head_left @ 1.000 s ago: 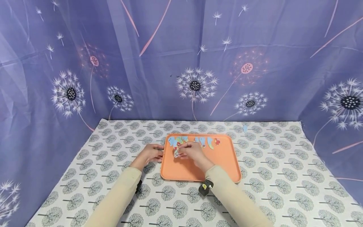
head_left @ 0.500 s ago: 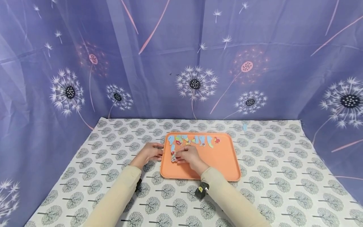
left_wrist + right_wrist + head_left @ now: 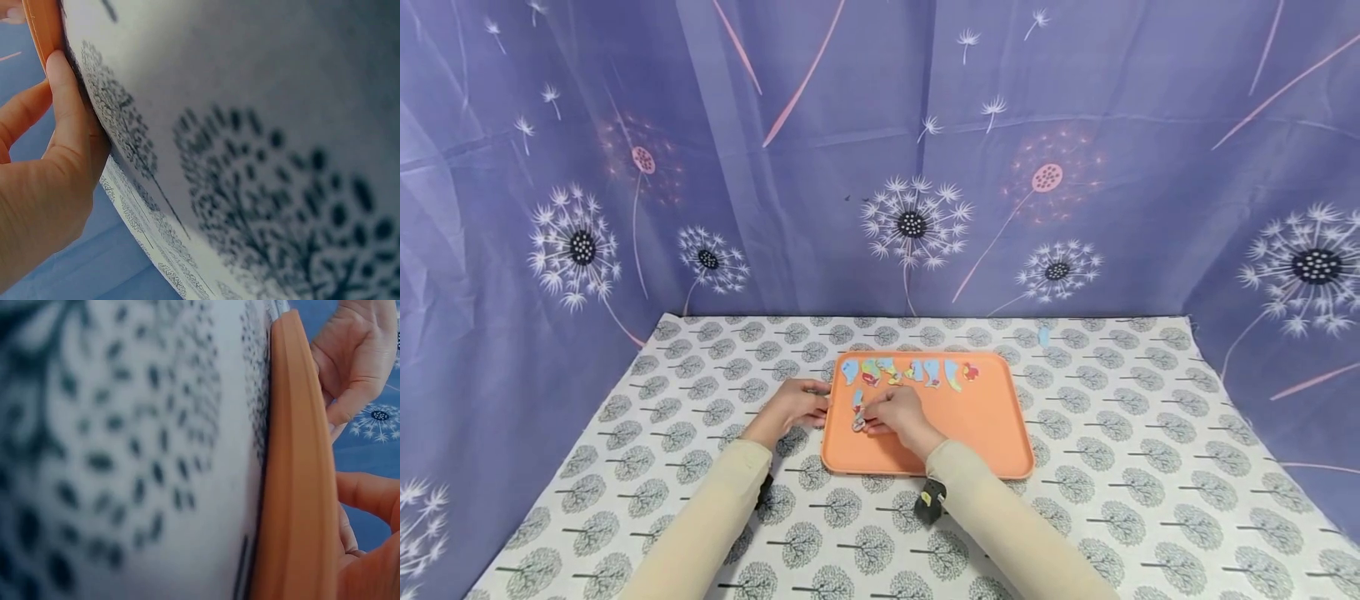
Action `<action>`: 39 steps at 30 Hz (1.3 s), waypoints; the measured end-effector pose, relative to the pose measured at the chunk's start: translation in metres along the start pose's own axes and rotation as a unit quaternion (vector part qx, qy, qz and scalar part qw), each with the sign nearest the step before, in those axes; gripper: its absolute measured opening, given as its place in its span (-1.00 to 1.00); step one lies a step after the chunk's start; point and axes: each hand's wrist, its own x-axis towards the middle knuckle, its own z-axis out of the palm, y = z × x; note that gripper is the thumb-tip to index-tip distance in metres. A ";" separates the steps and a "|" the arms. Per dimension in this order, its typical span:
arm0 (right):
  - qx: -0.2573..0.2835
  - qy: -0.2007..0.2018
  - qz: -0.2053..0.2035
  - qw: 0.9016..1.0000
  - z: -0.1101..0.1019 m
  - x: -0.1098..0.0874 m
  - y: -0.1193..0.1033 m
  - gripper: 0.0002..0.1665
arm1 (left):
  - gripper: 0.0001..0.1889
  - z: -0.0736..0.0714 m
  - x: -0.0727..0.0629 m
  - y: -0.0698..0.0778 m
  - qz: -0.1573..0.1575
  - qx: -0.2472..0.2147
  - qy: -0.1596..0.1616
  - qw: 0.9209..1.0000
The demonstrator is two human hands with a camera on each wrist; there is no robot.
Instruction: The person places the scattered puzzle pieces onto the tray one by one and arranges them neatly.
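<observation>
An orange tray [image 3: 955,442] lies on the cloth. In the head view, my right hand [image 3: 898,414] is over its left part, thumb and fingertips pinching a small printed puzzle piece [image 3: 858,424] low over the tray floor. Just above that piece is a blue piece [image 3: 857,397], with a bit of red below it. My left hand [image 3: 793,408] is at the tray's left edge; in the left wrist view its fingertips [image 3: 57,65] touch the outer side of the rim. In the right wrist view the tray wall hides the right fingertips.
Along the tray's far side runs a row of several colourful pieces [image 3: 932,372], ending at the right with a red piece [image 3: 971,372]. A light blue piece [image 3: 1043,336] lies on the tree-print cloth [image 3: 1120,433] beyond the tray. A purple dandelion curtain [image 3: 805,208] hangs behind.
My right hand has come slightly nearer and left with the piece, to below the blue piece, uncovering the pieces in the far row. My left hand stays at the tray edge.
</observation>
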 end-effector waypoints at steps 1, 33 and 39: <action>-0.008 0.001 0.000 1.000 0.000 0.001 0.000 -0.88 | -0.59 0.000 0.000 0.000 0.001 -0.002 0.000 1.000; -0.127 -0.009 -0.148 0.981 -0.065 0.017 -0.035 -0.75 | -0.58 -0.001 0.001 -0.003 -0.006 -0.007 -0.005 1.000; -0.146 0.023 -0.156 0.977 -0.101 0.026 -0.045 -0.71 | -0.59 0.000 0.001 -0.002 -0.002 -0.004 -0.002 1.000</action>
